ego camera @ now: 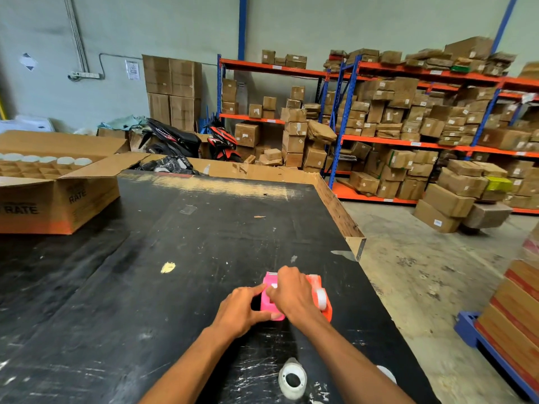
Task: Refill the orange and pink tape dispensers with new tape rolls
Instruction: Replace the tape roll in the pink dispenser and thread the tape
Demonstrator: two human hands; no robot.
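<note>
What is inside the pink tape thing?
Both hands cover most of the pink dispenser, so its inside is hidden. The left hand holds its side, the right hand lies on top. No roll shows there.

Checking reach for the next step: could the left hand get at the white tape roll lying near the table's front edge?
Probably yes: the white tape roll lies bare between both forearms, nothing on it, though the left hand is busy with the pink dispenser.

Two tape dispensers: one pink (269, 298), one orange (322, 295). One loose tape roll (292, 379). Two hands.
</note>
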